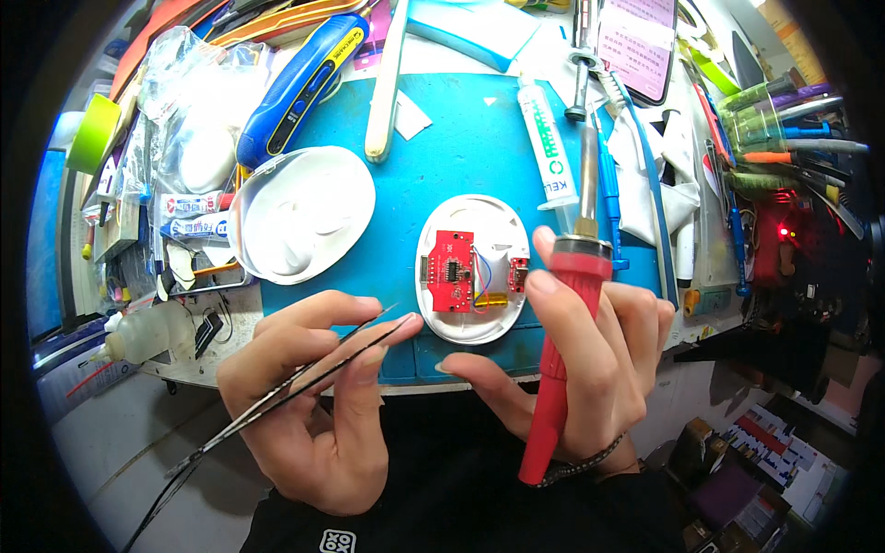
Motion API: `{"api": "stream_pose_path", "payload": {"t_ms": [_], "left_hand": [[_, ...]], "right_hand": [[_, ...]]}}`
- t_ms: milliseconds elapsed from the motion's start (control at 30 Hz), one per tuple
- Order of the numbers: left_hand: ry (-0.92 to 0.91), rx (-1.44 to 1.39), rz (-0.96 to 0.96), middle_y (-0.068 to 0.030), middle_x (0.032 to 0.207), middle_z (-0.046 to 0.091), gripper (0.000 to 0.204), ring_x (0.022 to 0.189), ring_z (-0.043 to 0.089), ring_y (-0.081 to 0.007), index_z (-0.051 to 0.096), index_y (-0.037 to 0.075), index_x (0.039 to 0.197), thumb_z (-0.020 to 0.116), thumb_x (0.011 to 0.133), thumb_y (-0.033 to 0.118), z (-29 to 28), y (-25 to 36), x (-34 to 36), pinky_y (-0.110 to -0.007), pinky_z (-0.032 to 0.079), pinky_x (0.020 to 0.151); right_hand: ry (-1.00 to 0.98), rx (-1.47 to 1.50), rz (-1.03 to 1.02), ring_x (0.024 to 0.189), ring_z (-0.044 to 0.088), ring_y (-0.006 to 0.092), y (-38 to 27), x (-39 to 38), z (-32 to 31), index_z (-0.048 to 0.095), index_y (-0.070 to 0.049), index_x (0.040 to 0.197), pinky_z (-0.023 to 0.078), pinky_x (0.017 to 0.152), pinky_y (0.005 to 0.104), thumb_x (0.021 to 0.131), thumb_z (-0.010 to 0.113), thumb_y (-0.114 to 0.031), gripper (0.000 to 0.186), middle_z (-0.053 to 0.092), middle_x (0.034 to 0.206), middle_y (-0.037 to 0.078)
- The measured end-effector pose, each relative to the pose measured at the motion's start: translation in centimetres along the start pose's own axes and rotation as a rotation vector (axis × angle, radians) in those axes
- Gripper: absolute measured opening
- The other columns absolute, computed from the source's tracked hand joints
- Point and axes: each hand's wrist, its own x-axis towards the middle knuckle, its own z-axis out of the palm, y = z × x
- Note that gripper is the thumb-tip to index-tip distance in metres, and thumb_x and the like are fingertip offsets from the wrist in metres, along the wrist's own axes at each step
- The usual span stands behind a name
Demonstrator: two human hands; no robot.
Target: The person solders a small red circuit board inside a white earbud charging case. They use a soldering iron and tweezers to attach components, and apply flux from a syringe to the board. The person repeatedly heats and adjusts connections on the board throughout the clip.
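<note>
In my left hand (pixel 323 387) is a pair of thin dark tweezers (pixel 277 398), pinched between the fingers, tips toward the white case. My right hand (pixel 590 359) grips the red handle of a soldering iron (pixel 558 396); its metal barrel points away from me. Between and beyond my hands, an oval white plastic case half (pixel 452 330) lies on the blue mat (pixel 396 207). Inside it are a red circuit board (pixel 450 276), thin wires and a small yellow cylindrical part (pixel 490 300). A second, smaller red board (pixel 518 275) sits at its right edge, near my right fingers.
A white oval shell (pixel 309 217) and a blue utility knife (pixel 300 88) lie to the left. A syringe (pixel 548 138), a blue toothbrush (pixel 636 129) and a phone (pixel 636 46) are at the far right. A clear cup of tools (pixel 751 120) stands beyond them.
</note>
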Motion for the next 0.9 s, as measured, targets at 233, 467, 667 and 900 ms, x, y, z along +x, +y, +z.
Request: {"api": "stream_pose_path", "payload": {"t_ms": [233,467,667,900], "left_hand": [[-0.041,-0.141,-0.032,-0.0296,0.117,0.064,0.034,0.095,0.075,-0.0309,0.043,-0.002,0.124,0.065,0.098,-0.006,0.5,0.5,0.3,-0.033,0.062,0.075],[-0.068,-0.137,0.209,-0.0306,0.113,0.07,0.037,0.097,0.075,-0.031,0.051,-0.002,0.119,0.073,0.09,-0.011,-0.1,-0.9,2.5,-0.038,0.064,0.086],[-0.194,-0.042,0.212,-0.0305,0.112,0.069,0.031,0.1,0.072,-0.0298,0.056,-0.002,0.118,0.073,0.092,-0.006,-0.6,-1.2,3.2,-0.038,0.061,0.087],[-0.042,-0.005,0.219,-0.0288,0.114,0.067,0.035,0.087,0.077,-0.0317,0.048,0.0,0.124,0.068,0.095,-0.005,-0.1,-1.7,2.2,-0.035,0.063,0.082]], "right_hand": [[-0.008,0.042,-0.049,0.082,0.061,0.023,0.9,0.0,0.3,0.065,-0.007,0.131,0.037,0.072,0.0355,0.088,0.084,-0.035,0.054,0.074,0.104,0.014],[-0.158,0.288,-0.145,0.086,0.061,0.025,3.1,0.9,-3.7,0.044,-0.003,0.139,0.047,0.078,0.0371,0.1,0.072,-0.039,0.06,0.072,0.117,0.027],[0.129,0.597,-0.047,0.076,0.063,0.0226,3.6,-2.0,-2.3,0.052,-0.008,0.138,0.05,0.062,0.0338,0.091,0.08,-0.041,0.064,0.067,0.105,0.016],[0.343,0.643,0.056,0.078,0.061,0.0202,2.9,-4.1,-1.7,0.053,-0.01,0.137,0.049,0.06,0.0301,0.106,0.057,-0.041,0.045,0.06,0.095,0.012]]}}
